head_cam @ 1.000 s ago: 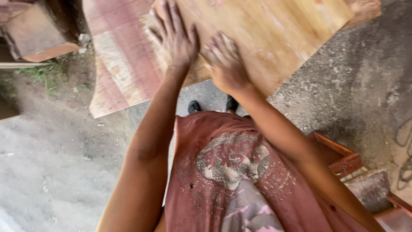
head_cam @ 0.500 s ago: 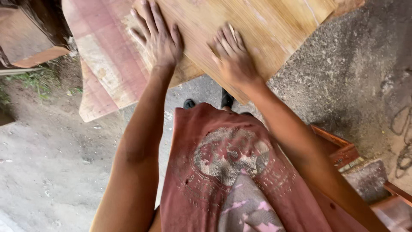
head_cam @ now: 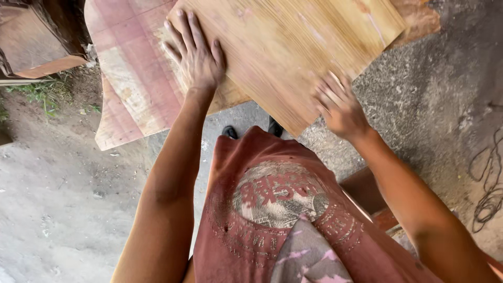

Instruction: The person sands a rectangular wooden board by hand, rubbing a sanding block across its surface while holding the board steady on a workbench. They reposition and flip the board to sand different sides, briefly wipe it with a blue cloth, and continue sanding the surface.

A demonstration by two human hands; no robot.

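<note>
- Two hands of mine rest on one light wooden board (head_cam: pixel 293 47), which lies slanted across the upper middle of the view.
- My left hand (head_cam: pixel 196 55) lies flat on the board's left edge, palm down, fingers spread wide and pointing away from me; it grips nothing.
- My right hand (head_cam: pixel 339 105) presses on the board near its lower corner, fingers loosely spread; it looks blurred, so I cannot tell how firmly it bears down, and it closes around nothing.
- The light board lies on top of a reddish plank (head_cam: pixel 131 78) with pale worn patches, which sticks out to the left and below my left hand.
- A dark brown wooden piece (head_cam: pixel 42 36) stands at the upper left, just beside the reddish plank.
- Under the boards is a rough grey concrete floor (head_cam: pixel 57 209), with a little grass (head_cam: pixel 42 94) at the left edge.
- My shoes (head_cam: pixel 251 130) show just below the board's lower corner, between my arms.
- My faded red shirt (head_cam: pixel 272 209) fills the lower middle.
- A dark cord (head_cam: pixel 487 183) lies looped on the floor at the far right, well apart from my hands.
- Reddish-brown wood (head_cam: pixel 367 191) shows just beside my right forearm.
</note>
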